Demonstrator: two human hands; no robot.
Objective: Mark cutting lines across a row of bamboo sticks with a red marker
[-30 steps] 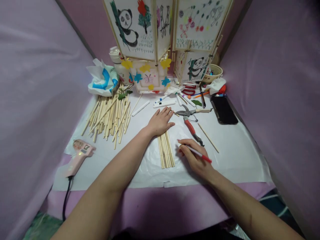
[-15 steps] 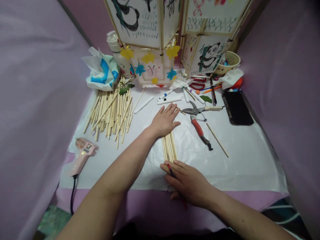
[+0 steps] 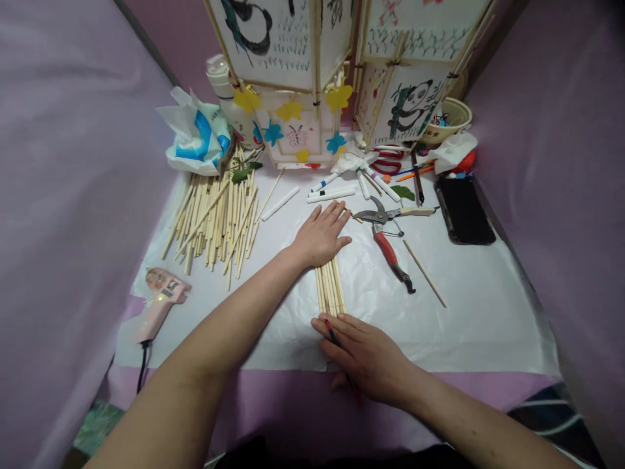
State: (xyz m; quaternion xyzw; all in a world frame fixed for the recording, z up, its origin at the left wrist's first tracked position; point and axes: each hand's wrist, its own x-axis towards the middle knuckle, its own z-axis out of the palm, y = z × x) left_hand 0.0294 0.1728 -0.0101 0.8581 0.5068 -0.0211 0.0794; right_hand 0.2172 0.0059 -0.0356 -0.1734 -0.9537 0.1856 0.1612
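Observation:
Several thin wooden sticks (image 3: 330, 286) lie side by side in a flat row on the white sheet. My left hand (image 3: 322, 236) rests palm down across their far ends, fingers stretched out and thumb apart. At the near ends, the fingers of my right hand (image 3: 361, 355) press down on the row. A slim red-and-black pencil (image 3: 333, 333) is tucked between that hand's fingers, its middle hidden by them. Right of my left hand lie open pruning shears (image 3: 385, 244) with one red handle, and a single stick (image 3: 424, 273) beside them.
A loose stick pile (image 3: 215, 221), a tissue pack (image 3: 199, 140) and a pink glue gun (image 3: 163, 299) are at left. White markers (image 3: 332, 194) lie beyond my hands. Decorated paper lanterns (image 3: 297, 133) stand behind; a phone (image 3: 463, 210) and a bowl (image 3: 452, 120) are at right.
Both hands stay almost where they were on the stick row. My left forearm has shifted slightly toward the left and down, and the view has moved a little.

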